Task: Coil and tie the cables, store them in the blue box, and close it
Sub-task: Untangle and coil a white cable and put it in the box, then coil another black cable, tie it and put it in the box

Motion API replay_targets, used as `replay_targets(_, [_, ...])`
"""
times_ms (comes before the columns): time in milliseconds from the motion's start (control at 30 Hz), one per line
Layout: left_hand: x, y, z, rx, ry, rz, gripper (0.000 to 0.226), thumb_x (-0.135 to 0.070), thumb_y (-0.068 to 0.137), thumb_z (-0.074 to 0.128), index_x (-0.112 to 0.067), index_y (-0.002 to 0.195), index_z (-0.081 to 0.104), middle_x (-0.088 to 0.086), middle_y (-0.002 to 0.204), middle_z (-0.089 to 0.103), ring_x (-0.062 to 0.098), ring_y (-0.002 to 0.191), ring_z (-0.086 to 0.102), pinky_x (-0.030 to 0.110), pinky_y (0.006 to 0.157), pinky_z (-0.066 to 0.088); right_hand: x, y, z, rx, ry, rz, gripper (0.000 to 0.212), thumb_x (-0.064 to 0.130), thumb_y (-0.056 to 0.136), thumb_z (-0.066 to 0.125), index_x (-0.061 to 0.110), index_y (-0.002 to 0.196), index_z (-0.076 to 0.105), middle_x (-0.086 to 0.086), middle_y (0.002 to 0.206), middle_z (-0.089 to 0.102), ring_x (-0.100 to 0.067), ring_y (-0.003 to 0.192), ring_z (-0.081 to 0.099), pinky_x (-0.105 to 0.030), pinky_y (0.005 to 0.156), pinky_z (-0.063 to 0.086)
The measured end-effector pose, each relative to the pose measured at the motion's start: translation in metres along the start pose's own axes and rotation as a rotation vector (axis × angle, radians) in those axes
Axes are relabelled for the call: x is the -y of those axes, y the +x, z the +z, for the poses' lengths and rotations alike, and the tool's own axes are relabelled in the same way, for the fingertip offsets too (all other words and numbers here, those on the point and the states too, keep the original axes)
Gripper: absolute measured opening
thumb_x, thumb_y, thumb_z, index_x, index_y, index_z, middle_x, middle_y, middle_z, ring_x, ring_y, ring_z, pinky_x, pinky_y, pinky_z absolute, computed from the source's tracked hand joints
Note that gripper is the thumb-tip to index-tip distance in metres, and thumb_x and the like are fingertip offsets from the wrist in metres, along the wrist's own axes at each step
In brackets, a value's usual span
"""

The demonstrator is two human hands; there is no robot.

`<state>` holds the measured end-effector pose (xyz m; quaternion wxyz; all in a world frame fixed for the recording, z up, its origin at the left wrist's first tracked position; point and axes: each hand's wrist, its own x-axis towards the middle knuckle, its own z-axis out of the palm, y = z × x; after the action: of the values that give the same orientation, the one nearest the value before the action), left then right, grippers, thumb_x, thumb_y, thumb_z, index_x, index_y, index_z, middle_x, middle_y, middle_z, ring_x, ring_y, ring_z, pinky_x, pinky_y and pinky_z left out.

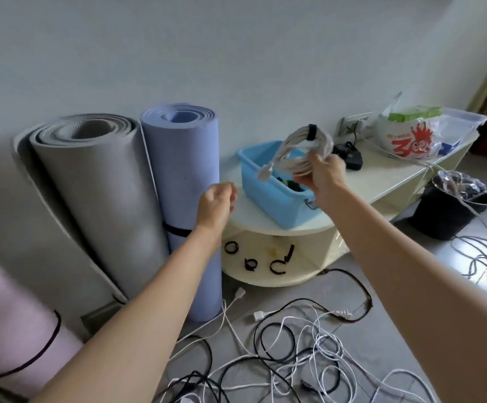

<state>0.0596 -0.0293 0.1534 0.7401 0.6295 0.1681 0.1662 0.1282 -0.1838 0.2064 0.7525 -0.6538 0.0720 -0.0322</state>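
White coil [300, 152], bound by a black tie [312, 131], is gripped in the right hand [325, 175] above the blue box [268, 184] at the desk's [381, 175] left end, probably for dropping in. Dark cables are already held inside. The left hand [216, 203] is loosely curled, empty.

grey mat [97, 181]: rolled, upright against the wall, left of the fingers
blue mat [184, 184]: rolled, upright, just left of the nearer fingers, black band round it
pink mat [9, 321]: rolled, far lower left
plastic bag [407, 135]: on the cream shelf [381, 175], right of the fingers
black bucket [445, 210]: on the floor, right and below
wall socket [352, 123]: behind the fingers, right
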Motion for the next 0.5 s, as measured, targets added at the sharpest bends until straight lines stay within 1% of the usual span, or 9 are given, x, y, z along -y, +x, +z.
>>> replay_targets(100, [0.017, 0.007, 0.007, 0.093, 0.060, -0.030, 0.022, -0.010, 0.095, 0.044, -0.020, 0.081, 0.058, -0.002, 0.092, 0.059, 0.010, 0.086, 0.055, 0.023, 0.076, 0.047, 0.001, 0.041, 0.000, -0.191, -0.050, -0.048, 0.028, 0.019, 0.097, 0.048, 0.002, 0.119, 0.051, -0.012, 0.104, 0.057, -0.026, 0.075, 0.066, -0.021, 0.040, 0.052])
replay_targets(200, [0.032, 0.012, 0.015, 0.145, 0.121, -0.066, 0.024, -0.009, 0.097, 0.040, -0.019, 0.087, 0.059, -0.001, 0.101, 0.060, 0.011, 0.094, 0.056, 0.026, 0.080, 0.049, -0.010, 0.074, 0.001, -0.247, -0.162, -0.015, 0.026, 0.018, 0.098, 0.045, 0.003, 0.119, 0.052, -0.011, 0.106, 0.056, -0.026, 0.072, 0.065, -0.024, 0.044, 0.055])
replay_targets(267, [0.039, 0.017, 0.020, 0.163, 0.137, -0.083, 0.023, -0.008, 0.097, 0.039, -0.017, 0.091, 0.059, -0.001, 0.103, 0.061, 0.011, 0.094, 0.057, 0.026, 0.081, 0.049, -0.017, 0.090, 0.004, -0.218, -0.213, 0.033, 0.029, 0.021, 0.098, 0.046, 0.000, 0.116, 0.052, -0.013, 0.106, 0.061, -0.027, 0.077, 0.067, -0.031, 0.056, 0.059])
replay_targets(300, [0.043, 0.020, 0.022, 0.171, 0.140, -0.086, 0.023, -0.008, 0.097, 0.039, -0.017, 0.092, 0.060, -0.001, 0.103, 0.061, 0.010, 0.094, 0.057, 0.025, 0.080, 0.050, -0.019, 0.093, 0.004, -0.148, -0.287, 0.035, 0.033, 0.026, 0.098, 0.046, -0.001, 0.117, 0.052, -0.013, 0.103, 0.063, -0.026, 0.079, 0.066, -0.029, 0.060, 0.059])
replay_targets(333, [0.046, 0.021, 0.024, 0.179, 0.143, -0.092, 0.024, -0.007, 0.096, 0.039, -0.018, 0.092, 0.060, -0.002, 0.102, 0.061, 0.010, 0.093, 0.058, 0.024, 0.079, 0.050, -0.017, 0.091, 0.005, -0.100, -0.315, 0.039, 0.040, 0.032, 0.098, 0.045, -0.001, 0.120, 0.050, -0.010, 0.096, 0.062, -0.023, 0.077, 0.063, -0.022, 0.059, 0.055])
replay_targets(367, [0.049, 0.022, 0.025, 0.186, 0.143, -0.096, 0.025, -0.006, 0.095, 0.040, -0.019, 0.091, 0.060, -0.002, 0.101, 0.062, 0.010, 0.093, 0.058, 0.022, 0.077, 0.050, -0.015, 0.088, 0.006, -0.044, -0.452, 0.059, 0.044, 0.034, 0.097, 0.045, -0.002, 0.123, 0.047, -0.007, 0.092, 0.059, -0.019, 0.072, 0.056, -0.016, 0.053, 0.047])
replay_targets(400, [0.051, 0.022, 0.025, 0.194, 0.141, -0.100, 0.026, -0.005, 0.095, 0.040, -0.019, 0.090, 0.060, -0.002, 0.100, 0.062, 0.010, 0.093, 0.058, 0.021, 0.076, 0.050, -0.014, 0.087, 0.007, -0.017, -0.572, 0.041, 0.042, 0.029, 0.097, 0.048, -0.003, 0.124, 0.047, -0.006, 0.094, 0.055, -0.016, 0.071, 0.052, -0.016, 0.048, 0.040])
replay_targets(433, [0.054, 0.021, 0.025, 0.201, 0.142, -0.102, 0.027, -0.003, 0.095, 0.039, -0.019, 0.089, 0.061, -0.001, 0.099, 0.061, 0.010, 0.092, 0.059, 0.021, 0.074, 0.050, -0.011, 0.088, 0.004, -0.043, -0.557, 0.023, 0.032, 0.016, 0.094, 0.053, -0.004, 0.118, 0.051, -0.006, 0.101, 0.056, -0.016, 0.077, 0.054, -0.015, 0.047, 0.041])
replay_targets(500, [0.057, 0.019, 0.023, 0.211, 0.163, -0.105, 0.029, 0.000, 0.094, 0.037, -0.017, 0.090, 0.060, -0.001, 0.095, 0.061, 0.010, 0.087, 0.060, 0.019, 0.071, 0.050, -0.006, 0.083, 0.003, -0.106, -0.733, -0.101, 0.016, -0.001, 0.086, 0.057, -0.005, 0.101, 0.059, -0.019, 0.111, 0.063, -0.026, 0.098, 0.062, -0.025, 0.069, 0.050])
